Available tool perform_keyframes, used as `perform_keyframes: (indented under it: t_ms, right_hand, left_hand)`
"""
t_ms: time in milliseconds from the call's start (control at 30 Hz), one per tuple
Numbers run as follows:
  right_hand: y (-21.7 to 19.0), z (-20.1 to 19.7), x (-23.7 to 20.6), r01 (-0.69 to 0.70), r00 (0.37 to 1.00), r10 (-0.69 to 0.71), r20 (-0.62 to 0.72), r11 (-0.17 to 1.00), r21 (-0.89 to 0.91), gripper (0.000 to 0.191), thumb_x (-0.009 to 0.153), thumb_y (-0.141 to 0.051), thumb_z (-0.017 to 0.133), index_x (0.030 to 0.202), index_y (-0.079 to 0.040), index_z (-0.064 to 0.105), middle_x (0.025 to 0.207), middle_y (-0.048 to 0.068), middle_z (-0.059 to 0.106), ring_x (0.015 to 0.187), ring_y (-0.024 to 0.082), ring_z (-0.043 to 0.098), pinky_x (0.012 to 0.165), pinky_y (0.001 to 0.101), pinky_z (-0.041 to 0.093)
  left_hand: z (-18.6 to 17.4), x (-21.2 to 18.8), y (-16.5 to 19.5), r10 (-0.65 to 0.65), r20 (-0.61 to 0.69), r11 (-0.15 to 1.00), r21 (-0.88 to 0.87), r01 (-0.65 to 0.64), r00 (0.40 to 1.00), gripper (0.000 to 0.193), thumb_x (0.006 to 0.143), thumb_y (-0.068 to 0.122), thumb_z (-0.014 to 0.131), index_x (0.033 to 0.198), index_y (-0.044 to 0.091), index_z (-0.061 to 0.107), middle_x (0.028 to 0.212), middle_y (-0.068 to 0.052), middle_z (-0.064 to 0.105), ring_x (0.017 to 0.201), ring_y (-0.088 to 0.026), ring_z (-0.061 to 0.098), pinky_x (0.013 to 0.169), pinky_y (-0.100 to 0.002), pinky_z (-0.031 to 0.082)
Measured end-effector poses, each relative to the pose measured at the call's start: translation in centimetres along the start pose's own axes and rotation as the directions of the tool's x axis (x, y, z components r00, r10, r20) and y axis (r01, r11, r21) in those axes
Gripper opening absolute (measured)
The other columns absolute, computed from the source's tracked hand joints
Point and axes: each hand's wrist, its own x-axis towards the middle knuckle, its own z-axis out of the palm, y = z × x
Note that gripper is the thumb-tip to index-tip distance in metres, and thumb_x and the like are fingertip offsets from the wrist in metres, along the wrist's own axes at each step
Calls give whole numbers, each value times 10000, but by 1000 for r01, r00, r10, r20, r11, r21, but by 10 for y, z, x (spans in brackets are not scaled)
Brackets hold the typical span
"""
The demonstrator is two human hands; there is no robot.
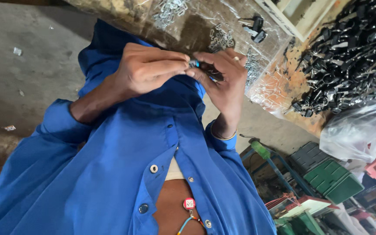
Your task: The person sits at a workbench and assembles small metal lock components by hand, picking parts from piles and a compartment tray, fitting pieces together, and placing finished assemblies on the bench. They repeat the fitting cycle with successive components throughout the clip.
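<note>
**Small metal part pinched between both hands, stock piled beyond**

Nearest the camera is the person's blue shirt [109, 174], soft cotton, open down the front with round metal snaps, and a beaded cord with a small square charm [189, 203] hanging below the hands.

Just above the shirt's collar the two hands meet. The left hand [146, 69] has its fingers [170, 65] curled and closed onto a small metal piece with a blue part [193, 64]; the right hand [225, 82], a ring on one finger and a thin bangle at the wrist, presses its fingertips against the same piece from the other side. So both hands are clenched on this one item, held in the air between them. It is too small and too covered to tell its exact shape or how it is being fitted. Judging by this, one piece is in hand and mid-handling, with plenty left.

Beyond the hands lies a crinkled clear plastic sheet [188, 21] scattered with small shiny silver metal links [220, 39] and a couple of black-headed keys [255, 28]. To the right of the hands, on the worn orange worktop [283, 82], sits a large tangled heap of black-headed keys on rings [349, 56]. Past it, lower right, are a cloudy plastic bag [357, 130] and ribbed green crates [334, 180].
</note>
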Motion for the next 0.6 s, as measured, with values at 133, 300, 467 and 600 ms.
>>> perform_keyframes:
  t_ms: [133, 300, 467, 600]
  right_hand:
    - [8, -10, -3, 27, 998, -31, 53, 997, 77, 247, 772, -174, 944, 894, -56, 764, 847, 39, 730, 854, 181, 641, 944, 358, 371]
    - [25, -19, 10, -237, 860, 95, -502, 945, -226, 240, 976, -243, 885, 1150, -129, 765, 1087, 40, 679, 1068, 194, 628, 966, 345, 436]
    - [41, -26, 15, -248, 891, -38, -452, 793, -556, 303, 863, -178, 929, 1113, -100, 778, 1069, 57, 654, 1060, 263, 584, 874, 411, 355]
    - [56, -29, 6, -314, 864, 209, -458, 935, -166, 250, 818, -63, 898, 994, -55, 720, 992, 85, 613, 925, 235, 538, 835, 365, 453]
  left_hand:
    - [6, 12, 6, 8, 69, 994, -105, -1, 998, 254, 919, 32, 859, 1153, 52, 762, 1090, -95, 729, 917, -251, 747, 739, -350, 616]
    - [10, 22, 12, 14, 35, 985, -170, -8, 999, 325, 927, 12, 880, 1211, 37, 726, 1130, -97, 726, 973, -249, 757, 801, -338, 634]
    - [6, 28, 12, 21, 22, 993, -114, -18, 1000, 352, 914, 49, 892, 1220, 4, 726, 1143, -118, 751, 971, -255, 766, 802, -344, 628]
    - [5, 29, 13, -9, 2, 994, -113, 9, 1000, 270, 905, 26, 887, 1135, 24, 745, 1107, -104, 763, 960, -255, 775, 799, -336, 629]
